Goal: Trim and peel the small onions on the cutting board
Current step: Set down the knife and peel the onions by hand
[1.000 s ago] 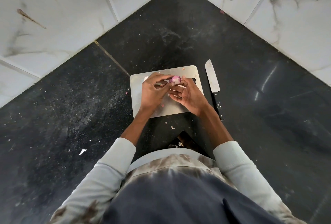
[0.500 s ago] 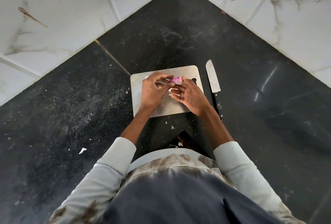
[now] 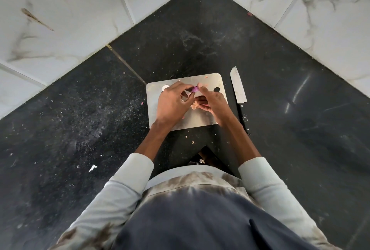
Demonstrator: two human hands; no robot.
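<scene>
- Mostly dark speckled surface [image 3: 80, 109], white marbled wall tiles [image 3: 60, 19] meeting at a corner behind.
- metal cutting board [image 3: 200, 117] at centre, peel scraps [image 3: 195, 106] on it.
- knife [image 3: 238, 91] flat just right of board, untouched.
- left hand [image 3: 172, 103] and right hand [image 3: 214, 101] above board, fingertips together pinching the small onion [image 3: 195, 89] between them, both clamped on it.
</scene>
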